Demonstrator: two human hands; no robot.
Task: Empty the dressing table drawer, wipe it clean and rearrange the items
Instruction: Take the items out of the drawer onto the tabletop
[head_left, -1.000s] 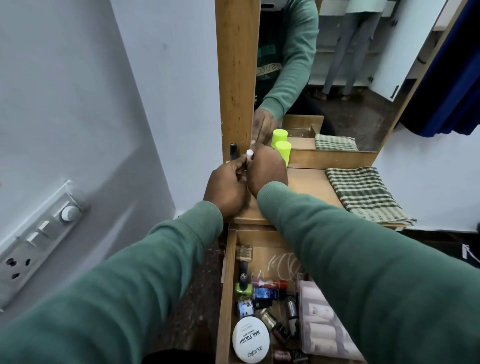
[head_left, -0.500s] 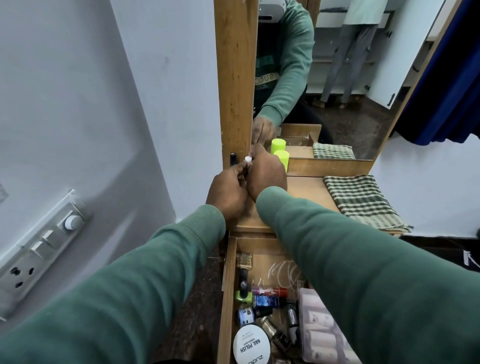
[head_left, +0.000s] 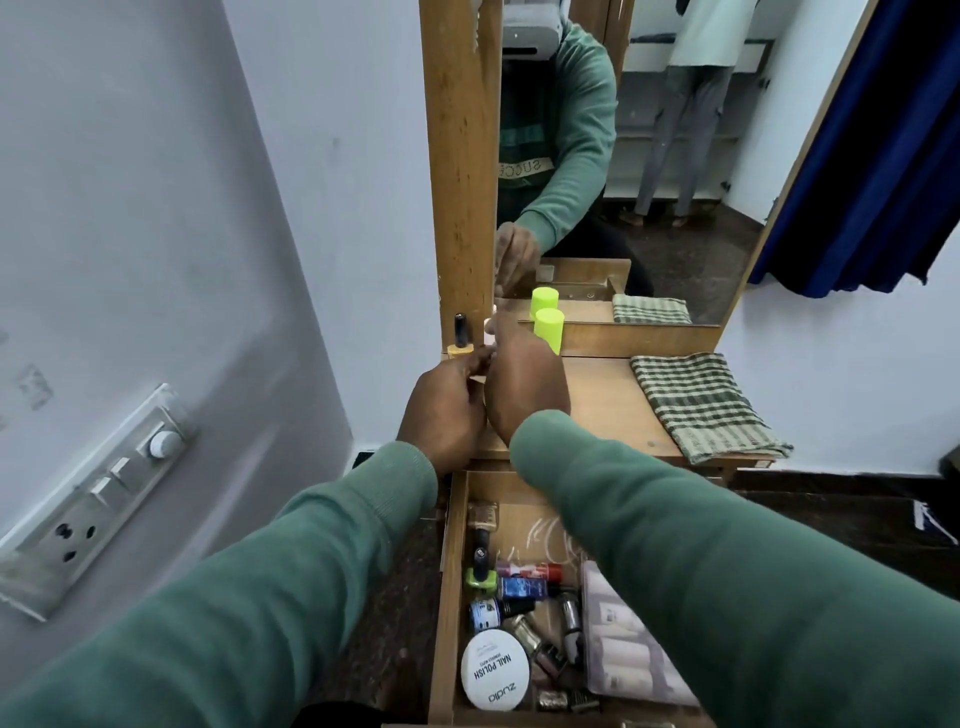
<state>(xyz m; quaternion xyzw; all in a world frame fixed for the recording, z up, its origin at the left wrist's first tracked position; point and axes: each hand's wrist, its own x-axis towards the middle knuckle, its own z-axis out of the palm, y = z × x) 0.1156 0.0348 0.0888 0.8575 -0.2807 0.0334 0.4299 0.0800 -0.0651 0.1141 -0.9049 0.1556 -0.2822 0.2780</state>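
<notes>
The open wooden drawer (head_left: 447, 597) below the dressing table top (head_left: 608, 405) holds several small nail polish bottles, a round white nail polish tin (head_left: 494, 670) and a clear packet (head_left: 623, 654). My left hand (head_left: 444, 410) and my right hand (head_left: 524, 384) meet at the table's back left, fingers curled round a small item with a pale tip (head_left: 488, 327), mostly hidden. A yellow bottle with a black cap (head_left: 460, 340) stands just left of my hands. A lime-green capped container (head_left: 549, 327) stands behind my right hand.
A folded green checked cloth (head_left: 701, 405) lies on the right of the table top. The mirror (head_left: 649, 156) with its wooden frame rises behind. A switch panel (head_left: 98, 493) sits on the left wall. A blue curtain (head_left: 883, 156) hangs at the right.
The view has tilted down slightly. Both hands stay together at the back left of the table, having shifted little.
</notes>
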